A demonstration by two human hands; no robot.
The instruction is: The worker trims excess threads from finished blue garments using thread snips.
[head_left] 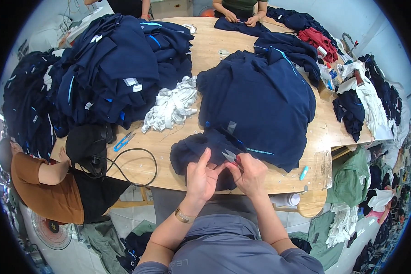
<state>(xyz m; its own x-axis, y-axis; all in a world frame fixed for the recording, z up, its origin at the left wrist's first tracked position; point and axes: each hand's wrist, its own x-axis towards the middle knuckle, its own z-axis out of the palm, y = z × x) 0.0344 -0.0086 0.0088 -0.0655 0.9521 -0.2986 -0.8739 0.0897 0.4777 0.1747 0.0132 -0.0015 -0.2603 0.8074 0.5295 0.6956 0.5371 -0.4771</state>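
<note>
Right hand (251, 174) grips red-handled thread snips (231, 157), open, over navy garment (186, 150). Left hand (201, 180) half-uncurled beside; can't tell if pinching anything.

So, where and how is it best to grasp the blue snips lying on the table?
Probably take the blue snips by the handle, from above and the near side: they lie flat, metal blades pointing away and rightward.

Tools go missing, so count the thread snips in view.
2: blue snips at left on the table, red-handled snips in the right hand. More may be hidden among the navy garments.
</note>
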